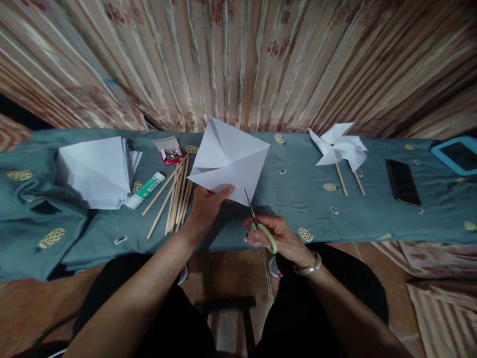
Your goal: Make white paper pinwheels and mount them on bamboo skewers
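My left hand (209, 206) pinches the lower left edge of a white square of paper (242, 159), thumb on top. Creases cross the sheet, and slits run inward from its upper and left corners. In my right hand (279, 234) is a pair of scissors (267, 235) with light green handles. Their blades meet the paper near its lowest corner; how far apart the blades are is hard to make out. The paper is held above the cloth-covered table.
Left on the blue-green tablecloth (290, 199) lie a paper stack (97, 171), a glue stick (146, 190), wooden sticks (175, 204) and a red box (171, 154) of small metal pieces. Rightward are paper pinwheels (333, 144), a phone (403, 182) and a blue-framed device (459, 155). A curtain (238, 64) hangs behind.
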`<state>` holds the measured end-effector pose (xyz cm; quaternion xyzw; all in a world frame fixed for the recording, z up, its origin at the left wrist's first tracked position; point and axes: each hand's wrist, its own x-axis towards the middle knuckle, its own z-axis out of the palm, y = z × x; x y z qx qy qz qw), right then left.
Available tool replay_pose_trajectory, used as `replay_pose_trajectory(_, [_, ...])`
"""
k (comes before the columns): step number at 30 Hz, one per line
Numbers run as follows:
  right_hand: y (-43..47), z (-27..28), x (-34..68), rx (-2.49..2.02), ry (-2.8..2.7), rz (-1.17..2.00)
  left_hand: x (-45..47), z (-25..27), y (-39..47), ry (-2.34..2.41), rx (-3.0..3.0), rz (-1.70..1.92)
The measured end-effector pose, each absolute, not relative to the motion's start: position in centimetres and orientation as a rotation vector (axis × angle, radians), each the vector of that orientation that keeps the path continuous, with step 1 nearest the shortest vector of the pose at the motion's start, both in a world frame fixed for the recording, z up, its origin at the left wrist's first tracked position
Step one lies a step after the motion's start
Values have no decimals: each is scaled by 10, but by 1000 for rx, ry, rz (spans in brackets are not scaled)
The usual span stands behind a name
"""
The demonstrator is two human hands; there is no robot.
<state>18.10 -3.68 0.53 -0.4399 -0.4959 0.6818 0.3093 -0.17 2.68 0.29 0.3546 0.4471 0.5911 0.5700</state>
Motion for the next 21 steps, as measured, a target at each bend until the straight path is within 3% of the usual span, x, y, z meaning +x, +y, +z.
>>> replay_pose_trajectory(21, [-36,2,179,-1215,-1222,1872,-4,1,28,1074,869,1380])
